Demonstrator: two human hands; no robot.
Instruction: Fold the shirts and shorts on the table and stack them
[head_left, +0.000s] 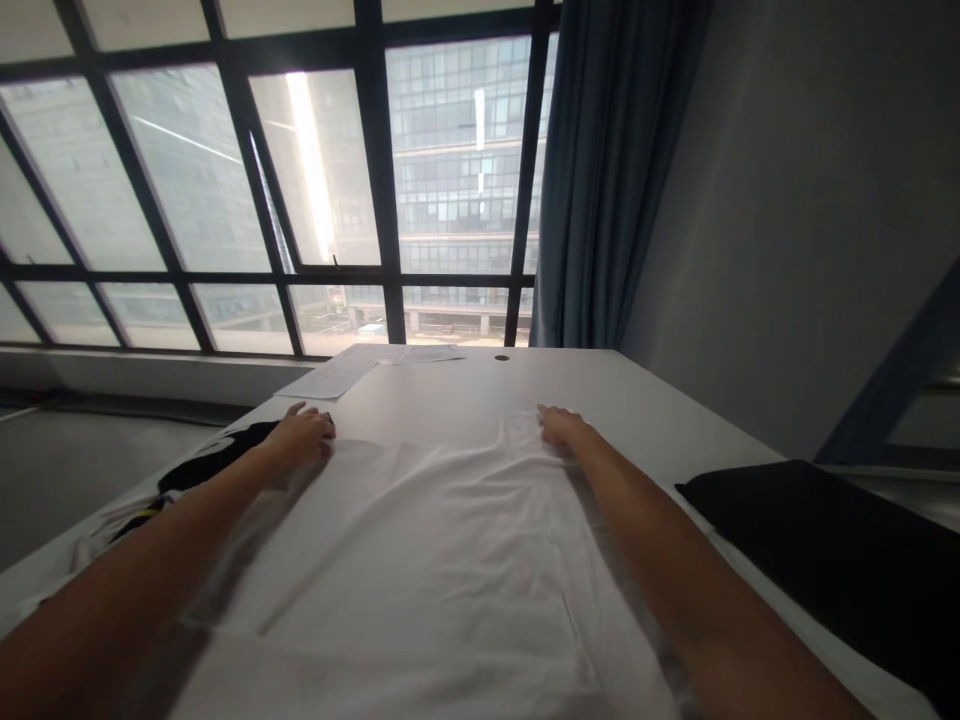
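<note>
A white garment lies spread flat on the white table, reaching from near me to the middle of the tabletop. My left hand rests palm down at the garment's far left corner, fingers loosely curled on the cloth edge. At the far right corner my right hand presses on the cloth, fingers flat and pointing left. Both arms stretch forward along the garment's sides. Whether either hand pinches the fabric is hidden.
A black cloth lies folded on the table at the right. Dark and white clothing is heaped at the left edge. Papers lie at the far end near a cable hole. Windows and a blue curtain stand behind.
</note>
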